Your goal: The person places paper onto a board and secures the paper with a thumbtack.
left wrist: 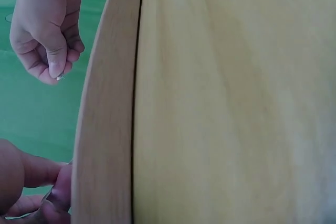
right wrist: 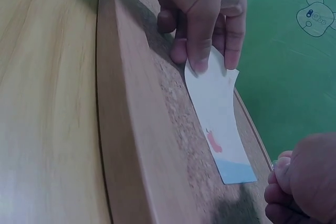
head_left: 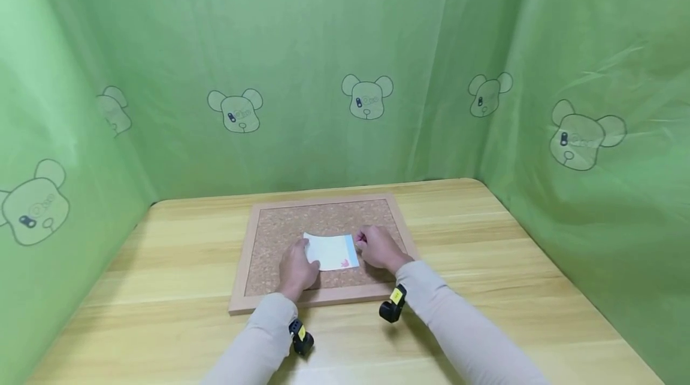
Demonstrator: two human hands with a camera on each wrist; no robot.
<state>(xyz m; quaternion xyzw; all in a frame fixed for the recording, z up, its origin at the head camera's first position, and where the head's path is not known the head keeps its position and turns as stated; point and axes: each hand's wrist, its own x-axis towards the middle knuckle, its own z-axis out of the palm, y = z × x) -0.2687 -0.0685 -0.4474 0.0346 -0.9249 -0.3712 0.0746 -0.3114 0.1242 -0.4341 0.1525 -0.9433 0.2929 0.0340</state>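
Note:
A white paper card (head_left: 329,252) with a light blue band and a small pink picture is held over the corkboard (head_left: 280,223). My left hand (head_left: 297,266) pinches its left end between thumb and fingers; in the right wrist view the card (right wrist: 218,114) curves and its blue end tilts down toward the cork. Just right of the blue end is my right hand (head_left: 379,247), fingers curled. In the left wrist view, a tiny pale pin (left wrist: 60,77) pokes out from between the right thumb and finger, mostly hidden by them.
The corkboard's wooden frame (head_left: 239,277) lies on a light wood table (head_left: 178,253). Green curtains (head_left: 302,133) with bear drawings stand behind the table and on both sides. A black wrist camera (head_left: 393,304) is strapped to the right sleeve, another (head_left: 302,340) to the left.

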